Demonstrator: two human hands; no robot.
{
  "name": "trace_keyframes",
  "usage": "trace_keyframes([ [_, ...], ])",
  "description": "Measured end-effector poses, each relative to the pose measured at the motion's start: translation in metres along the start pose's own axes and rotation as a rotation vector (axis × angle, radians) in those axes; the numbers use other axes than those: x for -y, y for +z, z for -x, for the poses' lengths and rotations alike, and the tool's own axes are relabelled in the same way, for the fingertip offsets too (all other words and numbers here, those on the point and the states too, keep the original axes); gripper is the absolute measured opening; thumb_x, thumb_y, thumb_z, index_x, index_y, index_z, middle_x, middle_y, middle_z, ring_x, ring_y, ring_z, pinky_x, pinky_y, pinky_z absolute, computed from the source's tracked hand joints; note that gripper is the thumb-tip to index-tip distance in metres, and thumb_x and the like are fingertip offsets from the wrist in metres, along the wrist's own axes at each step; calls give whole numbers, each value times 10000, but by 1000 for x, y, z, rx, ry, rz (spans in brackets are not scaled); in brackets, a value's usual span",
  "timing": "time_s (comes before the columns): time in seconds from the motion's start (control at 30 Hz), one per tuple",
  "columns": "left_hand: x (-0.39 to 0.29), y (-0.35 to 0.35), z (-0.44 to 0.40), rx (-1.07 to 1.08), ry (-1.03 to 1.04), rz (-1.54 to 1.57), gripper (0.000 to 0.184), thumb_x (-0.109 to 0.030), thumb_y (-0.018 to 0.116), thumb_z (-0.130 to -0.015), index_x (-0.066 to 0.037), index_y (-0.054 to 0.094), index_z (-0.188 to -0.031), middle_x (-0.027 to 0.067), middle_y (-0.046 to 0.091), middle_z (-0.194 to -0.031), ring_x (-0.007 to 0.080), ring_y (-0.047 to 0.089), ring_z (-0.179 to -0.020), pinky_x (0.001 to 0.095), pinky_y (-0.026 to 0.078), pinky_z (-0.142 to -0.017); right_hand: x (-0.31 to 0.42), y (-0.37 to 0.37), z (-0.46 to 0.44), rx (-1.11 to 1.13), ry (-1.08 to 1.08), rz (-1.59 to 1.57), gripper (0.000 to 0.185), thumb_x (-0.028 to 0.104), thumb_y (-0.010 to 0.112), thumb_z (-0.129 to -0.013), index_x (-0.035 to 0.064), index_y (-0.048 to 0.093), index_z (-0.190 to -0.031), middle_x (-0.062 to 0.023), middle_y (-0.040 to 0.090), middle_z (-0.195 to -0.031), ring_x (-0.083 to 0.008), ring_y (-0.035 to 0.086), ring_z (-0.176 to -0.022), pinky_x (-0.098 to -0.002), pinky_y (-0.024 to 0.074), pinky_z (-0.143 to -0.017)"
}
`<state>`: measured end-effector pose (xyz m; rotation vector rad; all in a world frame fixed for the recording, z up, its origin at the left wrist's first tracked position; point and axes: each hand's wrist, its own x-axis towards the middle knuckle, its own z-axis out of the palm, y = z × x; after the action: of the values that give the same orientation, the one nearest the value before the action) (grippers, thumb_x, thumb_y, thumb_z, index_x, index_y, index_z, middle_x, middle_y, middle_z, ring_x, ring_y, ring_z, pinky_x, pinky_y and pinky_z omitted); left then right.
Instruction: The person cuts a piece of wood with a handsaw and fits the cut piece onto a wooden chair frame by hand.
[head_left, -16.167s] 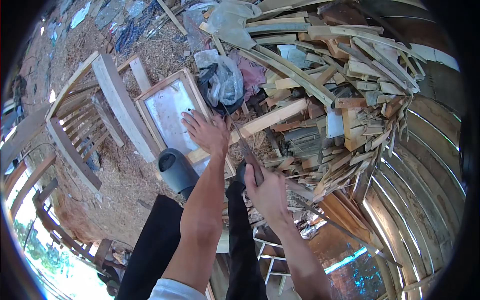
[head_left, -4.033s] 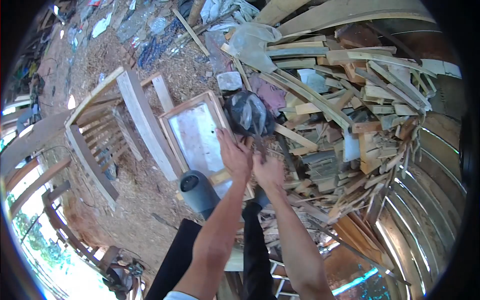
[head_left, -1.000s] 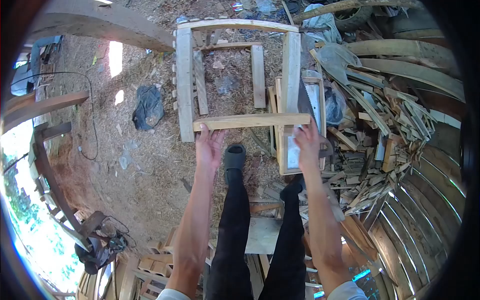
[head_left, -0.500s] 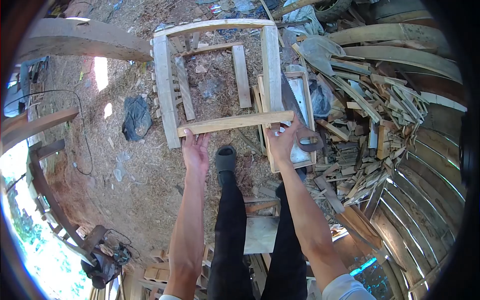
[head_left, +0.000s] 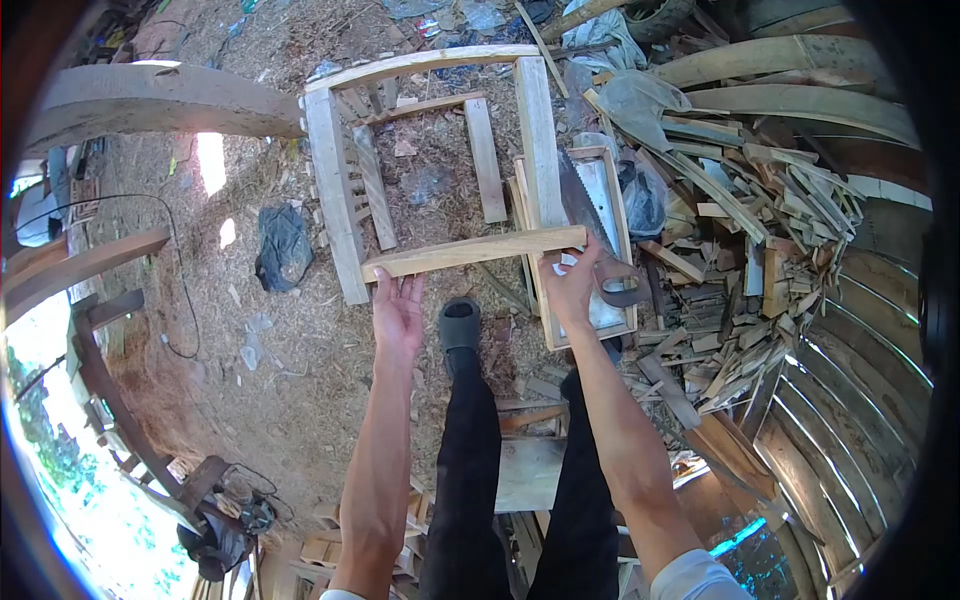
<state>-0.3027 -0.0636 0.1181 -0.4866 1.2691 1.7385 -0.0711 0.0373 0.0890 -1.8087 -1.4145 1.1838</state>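
A pale wooden bar (head_left: 475, 250) lies across the near side of a wooden frame (head_left: 543, 150), spanning its two legs. Near the bar's left end, my left hand (head_left: 400, 318) is palm up, with its thumb and fingertips gripping the lower edge. My right hand (head_left: 570, 290) pinches the right end, its fingers partly hidden. Just right of that hand is a handsaw (head_left: 622, 284), its blade pointing away from me over a shallow wooden box (head_left: 628, 240) with a pale bottom. Whether the bar is joined to the legs, I cannot tell.
Wood offcuts (head_left: 715, 290) are heaped on the right. A dark plastic bag (head_left: 284, 248) lies left of the frame on ground strewn with shavings. A thick curved timber (head_left: 170, 100) reaches the frame's left side. My sandalled foot (head_left: 460, 325) stands below the bar.
The view has shifted slightly, so the whole scene sits a little lower. Both hands keep their hold on the bar, which looks slightly more tilted, its left end lower.
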Motion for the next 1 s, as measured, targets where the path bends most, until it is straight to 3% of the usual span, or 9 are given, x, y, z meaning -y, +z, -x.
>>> trace_keyframes([
  [0.17,1,-3,2,28,-17,-58,495,-354,538,-1004,12,423,-1317,135,489,-1313,287,449,-1304,432,356,-1175,-17,-19,-10,50,24,-313,605,171,704,-901,20,365,-1379,-140,559,-1221,-188,568,-1065,-310,475,-826],
  [0.23,2,-3,5,63,-53,-72,511,-340,597,-980,-32,404,-1340,115,512,-1280,278,516,-1233,444,430,-1112,-18,-31,-12,-3,202,-473,500,227,662,-954,11,416,-1331,-105,611,-1145,-137,580,-1002,-279,466,-808],
  [0.33,-3,10,18,70,5,-74,456,-313,575,-996,2,441,-1297,135,538,-1231,274,531,-1216,432,443,-1095,-8,-38,-11,-54,250,-459,426,246,627,-981,5,462,-1291,-93,644,-1098,-118,589,-952,-260,455,-799],
  [0.43,-10,24,35,-62,239,-298,453,-278,612,-980,-10,444,-1304,135,551,-1183,245,589,-1127,413,482,-1046,-1,-39,-11,-16,189,-379,425,272,630,-978,-4,490,-1269,-100,642,-1139,-130,593,-994,-264,459,-835],
  [0.57,-36,28,51,-62,335,-544,453,-254,640,-968,-5,469,-1305,146,573,-1160,209,616,-1041,357,496,-970,-3,-25,-16,-40,96,-350,416,285,633,-976,-13,521,-1245,-99,648,-1143,-152,597,-1040,-279,456,-888],
  [0.63,-50,18,46,-171,533,-995,433,-270,645,-965,10,529,-1275,142,609,-1146,196,600,-1027,335,471,-926,-5,-18,-18,-7,72,-344,442,297,648,-962,-22,538,-1248,-114,659,-1140,-179,605,-1077,-320,460,-929],
  [0.73,-61,7,34,-288,624,-1248,412,-296,627,-971,36,599,-1214,149,557,-1171,238,600,-1063,371,508,-904,-9,-11,-13,60,74,-234,452,295,667,-943,-33,578,-1243,-139,673,-1129,-197,618,-1080,-358,473,-936],
  [0.83,-63,-2,21,-244,578,-1126,428,-325,626,-970,46,614,-1183,145,585,-1159,224,592,-1092,349,499,-901,-1,-13,-8,79,67,-92,444,282,673,-932,-31,608,-1241,-153,687,-1103,-221,634,-1079,-381,478,-953],
  [1.0,-74,6,30,-221,524,-1189,485,-375,652,-947,50,660,-1179,146,701,-1036,189,633,-974,320,473,-891,-10,-14,-9,68,81,-227,434,273,674,-931,-24,619,-1243,-163,692,-1131,-235,640,-1109,-384,465,-987],
])
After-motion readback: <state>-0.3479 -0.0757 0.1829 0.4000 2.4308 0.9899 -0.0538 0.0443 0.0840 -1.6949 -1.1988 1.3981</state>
